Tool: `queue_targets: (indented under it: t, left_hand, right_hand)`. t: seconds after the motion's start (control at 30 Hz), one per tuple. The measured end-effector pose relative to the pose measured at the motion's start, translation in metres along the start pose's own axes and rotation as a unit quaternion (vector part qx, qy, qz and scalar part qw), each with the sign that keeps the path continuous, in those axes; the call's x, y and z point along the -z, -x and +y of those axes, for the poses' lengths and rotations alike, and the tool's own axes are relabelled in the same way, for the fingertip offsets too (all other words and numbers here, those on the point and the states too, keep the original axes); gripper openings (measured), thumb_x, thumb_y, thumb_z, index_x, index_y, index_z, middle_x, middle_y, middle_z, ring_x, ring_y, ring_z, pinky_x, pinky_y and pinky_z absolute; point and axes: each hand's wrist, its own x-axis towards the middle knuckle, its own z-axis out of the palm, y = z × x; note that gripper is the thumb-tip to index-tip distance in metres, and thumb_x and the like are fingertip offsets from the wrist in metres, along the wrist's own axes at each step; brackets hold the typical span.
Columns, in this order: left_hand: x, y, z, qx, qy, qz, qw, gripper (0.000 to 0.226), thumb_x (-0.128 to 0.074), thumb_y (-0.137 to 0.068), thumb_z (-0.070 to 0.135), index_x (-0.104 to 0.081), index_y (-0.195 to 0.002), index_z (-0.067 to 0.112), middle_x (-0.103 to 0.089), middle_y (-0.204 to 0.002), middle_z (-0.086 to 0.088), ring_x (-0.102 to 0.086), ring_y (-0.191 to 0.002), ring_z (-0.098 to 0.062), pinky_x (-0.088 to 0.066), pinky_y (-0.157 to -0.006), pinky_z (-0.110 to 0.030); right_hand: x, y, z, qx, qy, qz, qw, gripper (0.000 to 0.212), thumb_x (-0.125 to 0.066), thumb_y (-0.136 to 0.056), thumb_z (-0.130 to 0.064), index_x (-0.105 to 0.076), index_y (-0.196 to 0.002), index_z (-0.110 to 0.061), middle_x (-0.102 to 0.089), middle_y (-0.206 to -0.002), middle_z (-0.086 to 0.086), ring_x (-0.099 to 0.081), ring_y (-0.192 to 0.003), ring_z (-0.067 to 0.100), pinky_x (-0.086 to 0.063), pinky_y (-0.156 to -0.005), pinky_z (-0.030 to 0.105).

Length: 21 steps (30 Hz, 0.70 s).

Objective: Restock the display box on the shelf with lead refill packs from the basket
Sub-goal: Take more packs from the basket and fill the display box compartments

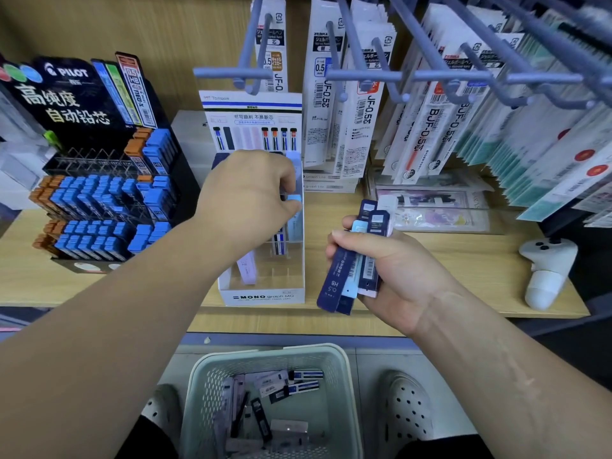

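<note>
A white MONO display box stands on the wooden shelf with a few lead refill packs in its clear slots. My left hand reaches over the box and pinches a light blue refill pack at the right-hand slot. To the right of the box, my right hand grips a bunch of several refill packs, dark blue, light blue and pink. Below the shelf sits a pale green basket with several more packs lying loose inside.
A black Pilot lead display full of blue and orange cases stands left of the box. Pen refill packets hang from grey hooks above and to the right. A white controller lies on the shelf at right. My shoes flank the basket.
</note>
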Motion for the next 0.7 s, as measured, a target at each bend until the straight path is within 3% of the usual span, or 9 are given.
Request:
queue_targets:
  t: [0.13,0.27,0.33,0.43,0.53,0.7]
  left_hand:
    - [0.011,0.016,0.01,-0.014,0.153,0.006,0.988,0.022,-0.075,-0.082,0.039,-0.066,-0.071,0.023,-0.059,-0.059,0.006,-0.051,-0.054,-0.004,-0.044,-0.056,-0.022]
    - [0.018,0.041,0.023,0.125,0.312,-0.184,0.924,0.031,-0.08,-0.073,0.046,-0.071,-0.07,0.016,-0.068,-0.065,-0.004,-0.058,-0.05,-0.008,-0.043,-0.049,-0.02]
    - [0.014,0.051,0.025,0.17,0.36,-0.251,0.882,0.027,-0.08,-0.078,0.035,-0.071,-0.076,0.01,-0.072,-0.07,-0.007,-0.062,-0.054,-0.016,-0.044,-0.049,-0.026]
    - [0.01,0.058,0.021,0.216,0.439,-0.241,0.838,0.012,-0.076,-0.084,0.014,-0.07,-0.082,0.003,-0.072,-0.071,-0.011,-0.064,-0.058,-0.021,-0.048,-0.049,-0.028]
    - [0.011,0.061,0.016,0.254,0.486,-0.23,0.804,0.009,-0.073,-0.085,0.009,-0.068,-0.086,0.002,-0.07,-0.071,-0.011,-0.065,-0.058,-0.02,-0.051,-0.049,-0.026]
    - [0.019,0.065,0.01,0.282,0.496,-0.161,0.805,0.006,-0.069,-0.088,0.007,-0.068,-0.086,0.001,-0.071,-0.075,-0.014,-0.065,-0.057,-0.02,-0.052,-0.053,-0.03]
  right_hand:
    - [0.0,-0.004,-0.002,0.04,-0.044,0.027,0.998,0.023,-0.071,-0.086,0.0,-0.061,-0.101,-0.014,-0.068,-0.082,0.007,-0.067,-0.073,0.019,-0.057,-0.064,0.033]
    - [-0.004,-0.009,-0.003,0.083,-0.088,0.063,0.991,0.021,-0.07,-0.087,-0.001,-0.061,-0.095,-0.018,-0.069,-0.076,0.001,-0.067,-0.07,0.016,-0.056,-0.061,0.031]
    - [-0.008,-0.011,-0.003,0.099,-0.094,0.078,0.988,0.019,-0.07,-0.088,-0.001,-0.061,-0.09,-0.018,-0.069,-0.073,0.0,-0.067,-0.07,0.016,-0.056,-0.057,0.03]
    - [-0.014,-0.012,-0.001,0.106,-0.081,0.084,0.988,0.019,-0.072,-0.087,-0.004,-0.061,-0.087,-0.018,-0.068,-0.069,0.0,-0.068,-0.07,0.016,-0.056,-0.055,0.03]
    - [-0.02,-0.012,0.003,0.095,-0.05,0.078,0.991,0.015,-0.075,-0.086,-0.01,-0.062,-0.09,-0.016,-0.066,-0.072,0.004,-0.067,-0.066,0.017,-0.056,-0.056,0.032]
    - [-0.027,-0.012,0.007,0.061,-0.008,0.073,0.995,0.014,-0.078,-0.084,-0.019,-0.068,-0.091,-0.013,-0.067,-0.071,0.004,-0.066,-0.062,0.016,-0.056,-0.056,0.028]
